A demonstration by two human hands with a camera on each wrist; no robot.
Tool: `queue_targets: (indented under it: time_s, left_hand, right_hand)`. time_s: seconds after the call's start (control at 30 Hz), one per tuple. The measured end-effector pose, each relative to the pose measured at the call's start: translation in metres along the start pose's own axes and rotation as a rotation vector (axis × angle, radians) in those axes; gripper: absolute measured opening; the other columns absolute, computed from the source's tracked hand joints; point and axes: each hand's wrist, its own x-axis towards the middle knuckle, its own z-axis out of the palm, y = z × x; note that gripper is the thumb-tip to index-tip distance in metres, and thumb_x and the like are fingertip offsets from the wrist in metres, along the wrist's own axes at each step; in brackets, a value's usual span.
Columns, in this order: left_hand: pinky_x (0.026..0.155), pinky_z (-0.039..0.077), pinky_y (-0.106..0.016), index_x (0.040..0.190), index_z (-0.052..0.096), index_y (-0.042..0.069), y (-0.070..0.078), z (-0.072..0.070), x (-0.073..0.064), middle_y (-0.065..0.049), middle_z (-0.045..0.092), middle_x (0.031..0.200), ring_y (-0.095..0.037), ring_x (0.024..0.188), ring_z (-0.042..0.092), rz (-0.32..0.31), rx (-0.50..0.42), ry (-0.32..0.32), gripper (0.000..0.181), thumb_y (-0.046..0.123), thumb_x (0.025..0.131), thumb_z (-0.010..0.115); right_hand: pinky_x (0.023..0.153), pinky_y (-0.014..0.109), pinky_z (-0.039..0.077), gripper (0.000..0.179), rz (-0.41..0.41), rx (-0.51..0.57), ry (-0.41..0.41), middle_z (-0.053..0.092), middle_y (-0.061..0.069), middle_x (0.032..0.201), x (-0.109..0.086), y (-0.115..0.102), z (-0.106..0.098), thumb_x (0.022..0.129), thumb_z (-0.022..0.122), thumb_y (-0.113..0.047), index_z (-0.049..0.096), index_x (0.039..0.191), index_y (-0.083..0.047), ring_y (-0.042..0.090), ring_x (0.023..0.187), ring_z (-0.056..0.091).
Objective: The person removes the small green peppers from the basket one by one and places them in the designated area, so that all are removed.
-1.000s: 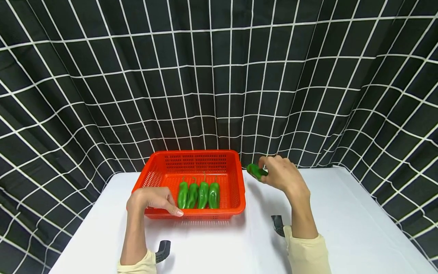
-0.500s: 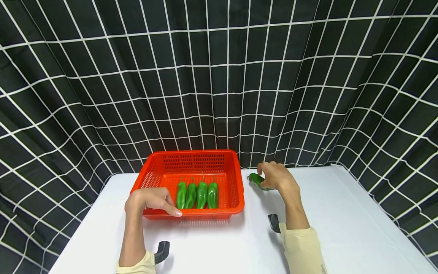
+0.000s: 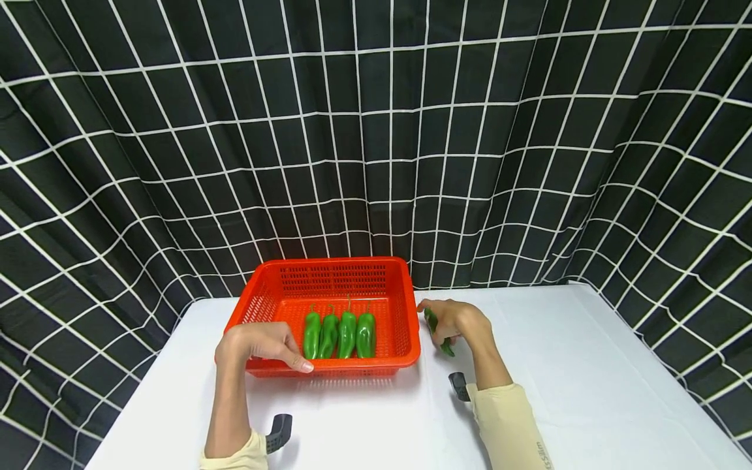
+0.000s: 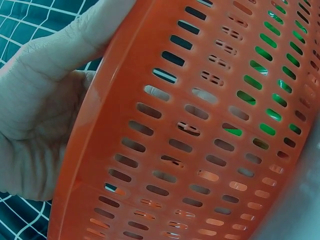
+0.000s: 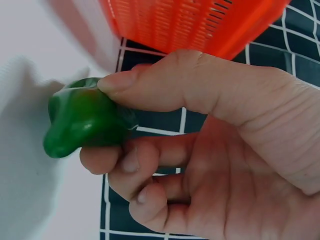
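A red plastic basket (image 3: 352,367) with slotted walls stands left of centre in the head view. Several green peppers (image 3: 348,336) lie side by side on its floor, stems toward the back. My left hand (image 3: 264,341) holds the basket's front left rim, thumb over the front edge. In the left wrist view that hand bends over the rim (image 4: 95,107), its fingers partly hidden behind the wall. Just right of the basket, my right hand (image 3: 454,320) pinches another green pepper (image 5: 82,117) between thumb and fingers, low over the white table, its lower end pointing toward me.
A white-covered table (image 3: 558,365) carries the basket. Behind and at both sides hangs a black curtain (image 3: 376,143) with a white grid. Black wrist-camera mounts (image 3: 279,432) stick out beside both sleeves.
My right hand has come down and toward me with the pepper, turning it from slanting rightward to pointing more toward me. The left hand and the basket stay put.
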Motion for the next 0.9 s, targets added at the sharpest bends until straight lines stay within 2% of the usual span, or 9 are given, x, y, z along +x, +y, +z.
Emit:
queue_targets:
  time_s: [0.1,0.2,0.43,0.67,0.9]
  left_hand:
    - [0.055,0.013,-0.028,0.051,0.055,0.021,0.001,0.001,0.0,0.008,0.023,0.056,-0.011,0.058,0.014,-0.003,0.004,0.002,0.049,0.049,0.081,0.082]
    - [0.055,0.014,-0.028,0.051,0.054,0.021,0.001,0.001,0.0,0.008,0.023,0.056,-0.011,0.059,0.015,-0.017,0.009,0.008,0.05,0.05,0.081,0.082]
    - [0.057,0.013,-0.029,0.051,0.051,0.022,-0.001,0.003,-0.001,0.009,0.021,0.057,-0.011,0.061,0.015,-0.008,0.014,0.01,0.051,0.048,0.082,0.082]
    - [0.057,0.014,-0.028,0.052,0.052,0.022,-0.003,0.003,-0.002,0.009,0.022,0.056,-0.01,0.06,0.016,0.009,0.018,-0.001,0.05,0.049,0.082,0.081]
    - [0.056,0.013,-0.028,0.051,0.05,0.022,-0.002,0.002,0.001,0.009,0.022,0.056,-0.011,0.059,0.014,0.004,0.019,0.005,0.051,0.049,0.082,0.081]
  right_hand:
    - [0.06,0.026,0.046,0.063,-0.022,0.025,-0.024,0.062,0.008,0.096,0.003,0.001,0.003,0.077,0.076,0.002,0.061,0.135,-0.017,0.018,0.064,0.059]
    - [0.06,0.025,0.048,0.056,-0.048,0.063,-0.051,0.061,0.009,0.099,0.006,0.002,0.006,0.079,0.078,0.003,0.063,0.129,-0.016,0.018,0.065,0.058]
    - [0.066,0.03,0.058,0.059,-0.086,0.139,-0.074,0.06,0.014,0.111,0.01,0.003,0.012,0.077,0.078,0.009,0.062,0.127,-0.017,0.021,0.079,0.063]
    - [0.073,0.035,0.063,0.063,-0.026,0.212,-0.087,0.058,0.014,0.112,0.008,0.004,0.014,0.079,0.078,0.01,0.06,0.133,-0.017,0.023,0.08,0.069]
    - [0.071,0.034,0.062,0.067,0.033,0.175,-0.077,0.056,0.013,0.112,0.006,0.005,0.011,0.082,0.082,0.003,0.057,0.138,-0.022,0.025,0.073,0.073]
